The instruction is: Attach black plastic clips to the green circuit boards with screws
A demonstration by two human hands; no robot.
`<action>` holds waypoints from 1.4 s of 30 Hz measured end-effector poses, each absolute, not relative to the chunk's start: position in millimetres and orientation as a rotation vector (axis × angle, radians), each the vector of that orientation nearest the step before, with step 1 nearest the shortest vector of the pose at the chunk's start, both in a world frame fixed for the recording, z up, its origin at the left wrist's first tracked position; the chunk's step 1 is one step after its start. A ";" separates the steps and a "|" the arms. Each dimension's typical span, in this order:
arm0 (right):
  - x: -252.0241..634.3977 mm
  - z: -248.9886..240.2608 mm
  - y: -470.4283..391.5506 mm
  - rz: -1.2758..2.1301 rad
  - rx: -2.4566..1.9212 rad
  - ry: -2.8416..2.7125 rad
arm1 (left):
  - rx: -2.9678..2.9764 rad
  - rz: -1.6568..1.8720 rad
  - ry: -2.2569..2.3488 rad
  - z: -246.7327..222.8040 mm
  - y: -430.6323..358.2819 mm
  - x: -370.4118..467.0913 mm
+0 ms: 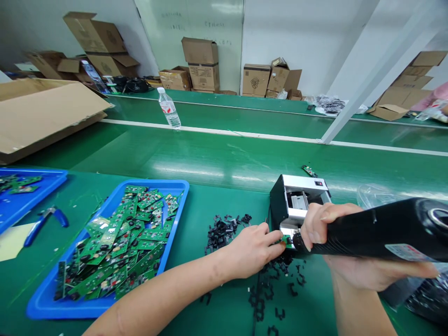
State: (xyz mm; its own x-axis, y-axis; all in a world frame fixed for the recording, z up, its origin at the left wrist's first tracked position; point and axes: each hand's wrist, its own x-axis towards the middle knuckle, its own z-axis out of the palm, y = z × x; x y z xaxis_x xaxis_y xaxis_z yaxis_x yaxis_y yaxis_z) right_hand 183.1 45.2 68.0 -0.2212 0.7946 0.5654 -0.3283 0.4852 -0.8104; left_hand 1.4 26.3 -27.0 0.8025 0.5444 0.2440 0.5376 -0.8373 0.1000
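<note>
Circuit board (287, 240), small and green, sits between the hands at the box-shaped machine (297, 200), pinched by the left hand's (255, 249) fingertips. The right hand (324, 224) is curled firmly around the black power tool (371, 228).

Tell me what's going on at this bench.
The right hand grips a black handheld power tool, its tip in front of what looks like a screw feeder. The left hand holds a small green circuit board at that tip. Loose black plastic clips lie nearby, and a blue tray heaped with more circuit boards sits to the left.
</note>
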 end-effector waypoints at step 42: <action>286.5 -24.6 -32.5 0.240 -1.655 -1.978 | 1.356 0.653 1.060 -10.5 50.1 -18.6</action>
